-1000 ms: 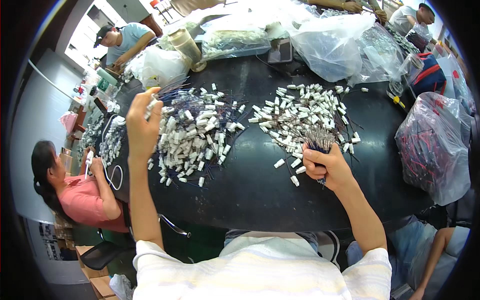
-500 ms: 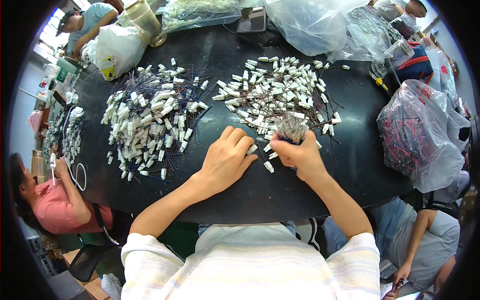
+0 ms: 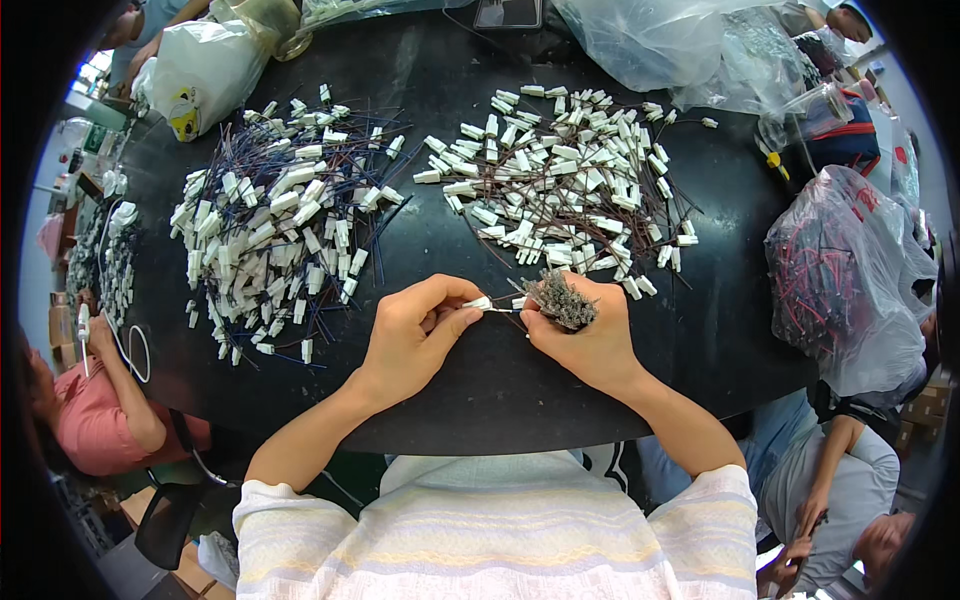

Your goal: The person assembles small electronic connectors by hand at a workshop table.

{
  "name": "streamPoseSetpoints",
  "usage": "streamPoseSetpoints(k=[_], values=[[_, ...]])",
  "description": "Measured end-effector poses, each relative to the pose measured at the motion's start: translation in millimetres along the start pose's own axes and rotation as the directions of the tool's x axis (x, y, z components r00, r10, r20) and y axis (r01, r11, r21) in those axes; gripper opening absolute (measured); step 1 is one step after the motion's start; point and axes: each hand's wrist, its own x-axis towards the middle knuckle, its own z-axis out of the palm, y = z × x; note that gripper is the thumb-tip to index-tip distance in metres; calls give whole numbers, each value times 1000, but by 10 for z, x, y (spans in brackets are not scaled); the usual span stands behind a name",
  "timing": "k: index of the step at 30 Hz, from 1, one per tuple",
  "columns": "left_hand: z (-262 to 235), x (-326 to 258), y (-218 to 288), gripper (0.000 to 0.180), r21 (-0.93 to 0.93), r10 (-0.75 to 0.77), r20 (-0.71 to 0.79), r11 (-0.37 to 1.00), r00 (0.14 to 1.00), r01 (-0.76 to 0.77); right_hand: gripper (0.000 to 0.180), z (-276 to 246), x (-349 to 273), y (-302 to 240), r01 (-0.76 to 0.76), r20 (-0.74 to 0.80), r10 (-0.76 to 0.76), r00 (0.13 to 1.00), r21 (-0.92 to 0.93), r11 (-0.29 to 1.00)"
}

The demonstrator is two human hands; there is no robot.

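Black table (image 3: 450, 400) was spread with two heaps: blue-wired plugs (image 3: 275, 230) far left, brown-wired plugs (image 3: 565, 200) far right. A wire bundle (image 3: 560, 298) was gripped in the right hand (image 3: 590, 340). One white plug (image 3: 478, 303) was pinched by the left hand (image 3: 415, 335), just left of the bundle.

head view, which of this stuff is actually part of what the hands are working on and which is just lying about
In hand:
- left hand, pinching a white connector
- right hand, gripping a bundle of wires
- right pile of connectors
- left pile with blue wires

Lying about:
- clear plastic bags
- bag of red wires
- white bag
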Motion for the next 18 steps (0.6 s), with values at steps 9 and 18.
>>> streamPoseSetpoints(k=[9, 18], values=[[5, -6, 67, 11, -34, -8, 17, 999, 1000, 9, 9, -13, 2, -14, 9, -9, -9, 1000, 3, 1000], [81, 37, 35, 16, 135, 245, 69, 958, 967, -252, 12, 39, 8, 16, 266, 18, -266, 964, -30, 963]])
